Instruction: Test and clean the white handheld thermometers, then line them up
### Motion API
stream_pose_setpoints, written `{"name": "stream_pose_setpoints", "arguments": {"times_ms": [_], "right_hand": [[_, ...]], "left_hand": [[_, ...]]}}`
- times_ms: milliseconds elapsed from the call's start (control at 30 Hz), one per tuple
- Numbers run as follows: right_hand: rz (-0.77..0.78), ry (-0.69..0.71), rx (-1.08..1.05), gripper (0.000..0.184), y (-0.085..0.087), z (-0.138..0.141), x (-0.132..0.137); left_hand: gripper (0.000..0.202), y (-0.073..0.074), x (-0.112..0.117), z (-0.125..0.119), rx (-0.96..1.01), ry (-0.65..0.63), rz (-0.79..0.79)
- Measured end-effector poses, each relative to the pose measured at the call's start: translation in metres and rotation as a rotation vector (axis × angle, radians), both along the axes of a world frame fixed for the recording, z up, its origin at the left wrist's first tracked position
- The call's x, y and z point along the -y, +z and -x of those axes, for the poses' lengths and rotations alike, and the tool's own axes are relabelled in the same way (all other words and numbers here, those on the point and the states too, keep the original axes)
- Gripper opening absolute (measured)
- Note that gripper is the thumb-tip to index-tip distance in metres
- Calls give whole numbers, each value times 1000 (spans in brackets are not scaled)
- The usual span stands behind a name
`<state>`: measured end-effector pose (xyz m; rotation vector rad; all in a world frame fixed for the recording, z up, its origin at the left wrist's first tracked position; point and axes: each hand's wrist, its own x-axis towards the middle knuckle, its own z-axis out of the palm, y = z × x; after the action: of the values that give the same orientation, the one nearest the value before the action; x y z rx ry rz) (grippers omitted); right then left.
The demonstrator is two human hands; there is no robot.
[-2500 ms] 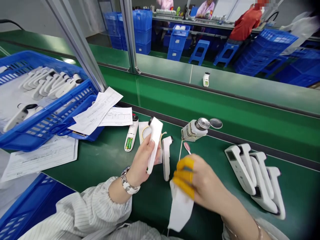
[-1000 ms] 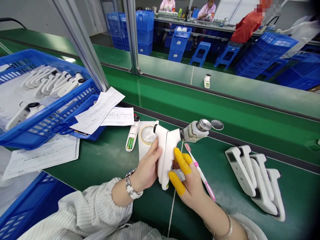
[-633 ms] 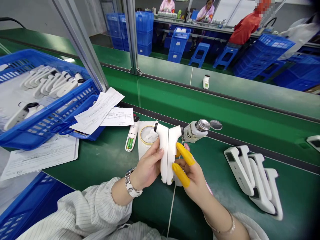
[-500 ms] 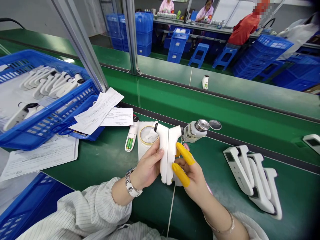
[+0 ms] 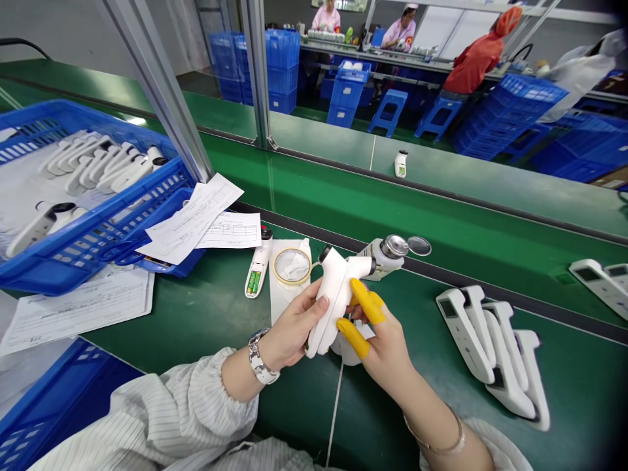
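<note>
Two white handheld thermometers point(image 5: 335, 288) are pressed together side by side, leaning, their black-tipped heads pointing apart. My left hand point(image 5: 293, 327) is closed around their grips from the left. With yellow finger cots on, my right hand point(image 5: 383, 337) pinches their right side; some of its fingers are hidden behind. Just beyond them stand a metal-capped bottle point(image 5: 385, 258) with its lid open and a roll of tape point(image 5: 292, 265) on a white sheet. Left of the roll lies a thermometer with green batteries showing point(image 5: 257, 271). A whitish round object point(image 5: 349, 350) is partly hidden under my right hand.
Several thermometers point(image 5: 490, 353) lie grouped at the right. A blue crate point(image 5: 161, 190) with more thermometers and papers point(image 5: 196, 209) occupy the left. The green conveyor belt point(image 5: 314, 190) crosses ahead, with thermometers point(image 5: 596, 281) on its right. A metal post point(image 5: 161, 91) rises beside the crate.
The two thermometers have tilted, their heads going right and their lower ends left. My right hand has shifted slightly with them. More thermometers have come into view on the belt's right.
</note>
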<state>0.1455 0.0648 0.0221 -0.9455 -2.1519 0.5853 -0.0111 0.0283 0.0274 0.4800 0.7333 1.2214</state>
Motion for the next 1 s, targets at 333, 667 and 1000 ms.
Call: {"name": "stream_pose_setpoints", "arguments": {"times_ms": [333,667,1000], "right_hand": [[423,-80,-478,67,-3,-7,-18],[557,-43,-635,43,9,-21,-27],[623,-139,-585,47,9,-8,-23]], "left_hand": [[38,-3,2,2,154,-208,17],[45,-2,5,-4,127,-252,-16],[45,-2,6,-7,95,-256,48]]}}
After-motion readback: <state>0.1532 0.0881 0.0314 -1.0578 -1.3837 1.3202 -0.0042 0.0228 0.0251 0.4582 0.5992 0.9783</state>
